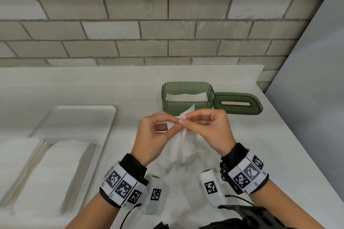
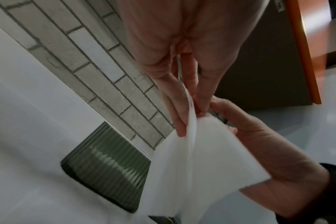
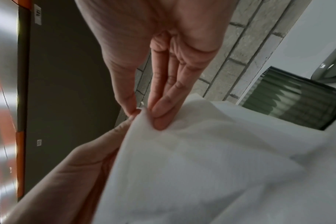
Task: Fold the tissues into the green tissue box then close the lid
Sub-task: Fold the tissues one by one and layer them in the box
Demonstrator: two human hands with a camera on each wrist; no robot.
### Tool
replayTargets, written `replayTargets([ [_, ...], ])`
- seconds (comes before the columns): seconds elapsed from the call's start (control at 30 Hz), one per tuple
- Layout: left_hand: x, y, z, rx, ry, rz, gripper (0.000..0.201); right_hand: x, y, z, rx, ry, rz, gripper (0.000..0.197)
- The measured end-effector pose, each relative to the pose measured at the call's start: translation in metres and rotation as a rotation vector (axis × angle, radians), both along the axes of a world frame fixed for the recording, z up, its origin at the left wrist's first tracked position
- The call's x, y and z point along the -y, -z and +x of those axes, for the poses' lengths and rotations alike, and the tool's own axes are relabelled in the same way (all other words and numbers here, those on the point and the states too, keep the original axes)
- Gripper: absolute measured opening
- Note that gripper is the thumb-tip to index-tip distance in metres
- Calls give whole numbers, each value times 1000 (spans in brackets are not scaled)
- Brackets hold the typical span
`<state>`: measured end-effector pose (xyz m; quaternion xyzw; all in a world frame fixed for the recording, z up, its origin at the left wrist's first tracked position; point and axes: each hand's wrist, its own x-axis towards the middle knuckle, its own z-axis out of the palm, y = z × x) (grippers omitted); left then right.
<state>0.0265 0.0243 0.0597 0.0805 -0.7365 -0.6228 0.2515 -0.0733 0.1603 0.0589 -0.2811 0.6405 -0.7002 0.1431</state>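
Note:
Both hands hold one white tissue [image 1: 183, 141] in the air just in front of the green ribbed tissue box [image 1: 187, 105]. My left hand [image 1: 158, 132] pinches its top edge from the left, and my right hand [image 1: 204, 126] pinches the same edge from the right, fingertips nearly touching. The tissue [image 2: 197, 166] hangs down from the pinch, creased lengthwise. The box is open, with white tissue lying inside it. Its green lid [image 1: 238, 103], with a long slot, lies flat on the counter right of the box. The right wrist view shows fingers on the tissue [image 3: 201, 159] and the box [image 3: 297, 104] beyond.
A white tray [image 1: 78, 117] at the left holds stacks of flat tissues [image 1: 46, 173]. The white counter [image 1: 279, 145] ends at a grey brick wall behind the box and a grey panel at the right.

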Motion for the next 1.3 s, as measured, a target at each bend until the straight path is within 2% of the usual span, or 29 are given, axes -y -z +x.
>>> replayTargets([
  [0.23, 2, -2, -2, 7, -11, -37, 3, 0, -1, 1, 92, -31, -51, 9],
  [0.37, -1, -3, -4, 10, -48, -8, 10, 0, -2, 0, 132, -6, -54, 6],
  [0.47, 1, 1, -6, 36, -142, 136, 15, -4, -4, -6, 194, 87, -51, 4],
  [0.57, 11, 4, -3, 29, -241, 251, 12, -16, -6, -21, 208, 250, -33, 12],
  [0.67, 19, 4, 3, -5, -224, 287, 7, -31, -6, -39, 150, 358, 37, 14],
  [0.73, 21, 2, 3, -38, -181, 297, 8, -37, -5, -48, 104, 362, 136, 16],
  [0.87, 18, -4, 0, -73, -130, 286, 10, -41, 0, -54, 78, 329, 285, 14],
  [0.97, 13, -4, -2, -59, -105, 239, 12, -38, -3, -44, -140, 275, 322, 13],
  [1.03, 12, -3, -4, -39, -75, 222, 17, -33, -10, -29, -291, 141, 280, 16],
  [1.17, 8, -7, -5, -10, -21, 201, 17, -23, -25, -2, -377, -180, 230, 27],
  [1.3, 4, -11, -4, 11, 68, 210, 8, -15, -26, 2, -439, -213, 261, 40],
])
